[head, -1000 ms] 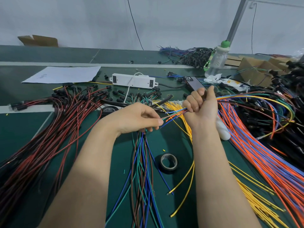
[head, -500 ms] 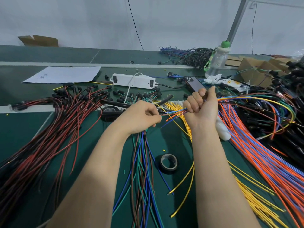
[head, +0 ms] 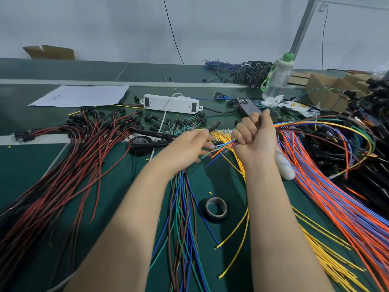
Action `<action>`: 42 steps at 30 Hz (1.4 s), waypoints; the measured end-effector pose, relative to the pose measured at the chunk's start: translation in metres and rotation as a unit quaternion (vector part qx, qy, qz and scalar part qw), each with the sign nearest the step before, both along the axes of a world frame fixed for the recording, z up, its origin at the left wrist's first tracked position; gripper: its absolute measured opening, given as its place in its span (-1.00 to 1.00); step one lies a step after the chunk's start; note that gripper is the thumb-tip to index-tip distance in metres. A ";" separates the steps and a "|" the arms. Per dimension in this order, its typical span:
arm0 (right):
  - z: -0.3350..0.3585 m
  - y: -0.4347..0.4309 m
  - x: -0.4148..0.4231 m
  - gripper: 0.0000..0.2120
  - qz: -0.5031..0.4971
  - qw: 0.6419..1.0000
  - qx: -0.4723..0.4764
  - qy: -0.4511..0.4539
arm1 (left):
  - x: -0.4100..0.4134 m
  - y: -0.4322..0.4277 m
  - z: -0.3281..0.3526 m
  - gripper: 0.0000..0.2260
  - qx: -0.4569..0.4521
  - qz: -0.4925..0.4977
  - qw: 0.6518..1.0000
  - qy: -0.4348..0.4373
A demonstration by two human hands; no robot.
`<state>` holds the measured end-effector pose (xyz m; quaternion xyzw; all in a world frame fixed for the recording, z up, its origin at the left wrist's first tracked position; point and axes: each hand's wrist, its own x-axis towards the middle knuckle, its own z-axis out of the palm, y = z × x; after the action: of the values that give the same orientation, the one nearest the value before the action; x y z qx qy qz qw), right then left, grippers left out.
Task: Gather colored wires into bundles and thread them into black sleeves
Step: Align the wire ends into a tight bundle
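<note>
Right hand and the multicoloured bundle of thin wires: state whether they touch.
Touching. The head view shows the right hand fisted round the multicoloured bundle of thin wires, whose ends poke out of the fist.

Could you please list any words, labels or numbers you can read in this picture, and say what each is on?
Nothing is legible.
On the sheet of paper: faint handwriting, too blurred to read.
On the packet: orange print, too small to read.
</note>
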<state>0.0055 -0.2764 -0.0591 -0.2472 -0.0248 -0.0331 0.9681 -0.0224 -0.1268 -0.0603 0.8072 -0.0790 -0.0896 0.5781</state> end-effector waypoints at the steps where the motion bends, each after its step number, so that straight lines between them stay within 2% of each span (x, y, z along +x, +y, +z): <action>1: 0.000 0.001 0.000 -0.54 0.003 1.000 -0.002 0.001 | -0.001 -0.010 -0.001 -0.70 0.001 0.001 1.000 -0.015; 4: 0.000 0.002 -0.001 -0.54 0.010 1.000 0.007 0.002 | -0.003 -0.028 -0.006 -0.62 0.026 -0.001 0.998 -0.062; 7: 0.002 0.004 -0.001 -0.54 0.030 0.999 0.027 0.005 | -0.001 -0.032 -0.014 -0.55 0.019 0.040 0.996 -0.082; 13: 0.001 0.007 -0.001 -0.57 0.079 0.996 0.029 0.000 | 0.000 -0.032 -0.015 -0.73 -0.072 0.072 0.994 -0.045; 21: -0.001 0.008 -0.001 -0.56 0.075 0.997 0.020 0.007 | -0.005 -0.032 -0.013 -0.67 -0.075 0.048 0.996 -0.029; 25: -0.001 0.005 -0.001 -0.55 0.046 0.999 -0.016 0.013 | -0.008 -0.028 -0.011 -0.65 -0.063 -0.032 0.997 0.038; 29: -0.001 0.004 -0.001 -0.55 0.056 0.998 -0.010 -0.002 | -0.009 -0.028 -0.011 -0.66 -0.104 -0.063 0.989 0.078; 32: -0.001 0.006 -0.001 -0.54 0.083 0.997 0.007 -0.007 | -0.009 -0.028 -0.009 -0.68 -0.132 -0.066 0.985 0.094; 36: -0.003 0.008 -0.001 -0.51 0.105 0.994 -0.007 0.006 | -0.009 -0.025 -0.009 -0.68 -0.107 -0.070 0.988 0.090; 42: -0.002 0.007 -0.001 -0.47 0.066 0.998 -0.009 0.016 | -0.006 -0.010 -0.006 -0.65 -0.111 -0.049 0.984 0.129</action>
<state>0.0047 -0.2692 -0.0612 -0.2545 -0.0264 0.0350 0.9661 -0.0287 -0.1369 -0.0662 0.7148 -0.0526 -0.2116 0.6645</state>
